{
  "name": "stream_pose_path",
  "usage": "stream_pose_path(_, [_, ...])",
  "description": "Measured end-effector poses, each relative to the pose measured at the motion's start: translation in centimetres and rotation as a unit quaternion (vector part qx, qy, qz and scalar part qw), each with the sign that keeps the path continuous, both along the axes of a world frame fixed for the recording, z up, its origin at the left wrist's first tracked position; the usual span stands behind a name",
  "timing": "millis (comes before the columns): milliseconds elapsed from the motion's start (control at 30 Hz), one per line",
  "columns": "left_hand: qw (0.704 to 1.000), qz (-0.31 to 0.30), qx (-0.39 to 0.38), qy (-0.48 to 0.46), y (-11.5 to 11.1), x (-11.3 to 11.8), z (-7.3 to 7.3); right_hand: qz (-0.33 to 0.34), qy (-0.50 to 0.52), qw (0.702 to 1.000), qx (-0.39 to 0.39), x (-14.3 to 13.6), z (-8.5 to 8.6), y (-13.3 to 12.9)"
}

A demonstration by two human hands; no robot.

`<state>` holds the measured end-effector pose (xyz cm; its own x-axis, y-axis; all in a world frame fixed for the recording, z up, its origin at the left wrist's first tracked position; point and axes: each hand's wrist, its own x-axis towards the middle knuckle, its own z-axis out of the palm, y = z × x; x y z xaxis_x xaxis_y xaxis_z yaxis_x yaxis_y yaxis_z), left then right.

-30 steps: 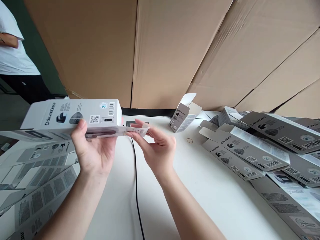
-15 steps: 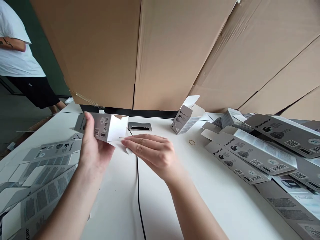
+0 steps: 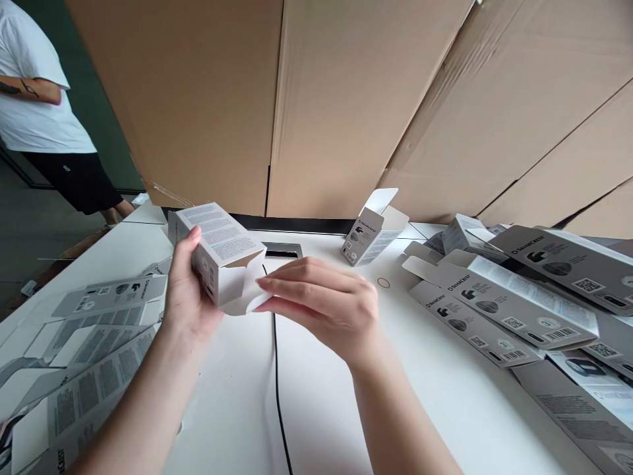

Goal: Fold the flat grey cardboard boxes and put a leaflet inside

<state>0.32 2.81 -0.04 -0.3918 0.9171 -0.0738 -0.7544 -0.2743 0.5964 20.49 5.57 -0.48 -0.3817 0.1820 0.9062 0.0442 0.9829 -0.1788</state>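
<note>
My left hand is wrapped round a small grey and white cardboard box, thumb on its near side and fingers beneath. The box is tilted, its printed text panel facing up and its open end toward the right. At that end, the fingers of my right hand pinch a white end flap. The right thumb is partly hidden behind the fingers. Behind the hands, another small box stands on the table with its top flaps raised.
Flattened cartons lie at the left. Several opened-out boxes are piled at the right. A black cable runs down the white table, with a rubber band to its right. Large cardboard stands behind. A person is at far left.
The box in my left hand has turned, so its text panel now faces up. My right hand has shifted slightly right and now pinches the end flap, which is folded outward.
</note>
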Motion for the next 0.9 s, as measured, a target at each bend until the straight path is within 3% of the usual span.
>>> stream_pose_path(167, [0.999,-0.043,-0.011,0.030,-1.1,1.4,0.7,-0.069,0.070,0.994,0.039,-0.3,0.0,0.6])
stream_pose_path(333, [0.996,-0.076,-0.003,0.044,-1.9,2.1,1.2,-0.110,0.073,0.989,0.060,-0.2,0.1,0.5])
stream_pose_path(600, [0.998,0.046,-0.041,0.004,-2.0,1.8,2.4,-0.190,0.070,0.970,0.132,-1.4,-0.7,-1.0])
stream_pose_path(900, [0.997,0.055,-0.034,-0.031,-2.4,1.9,3.1,-0.157,0.119,0.964,0.178,-3.2,-2.3,-0.1])
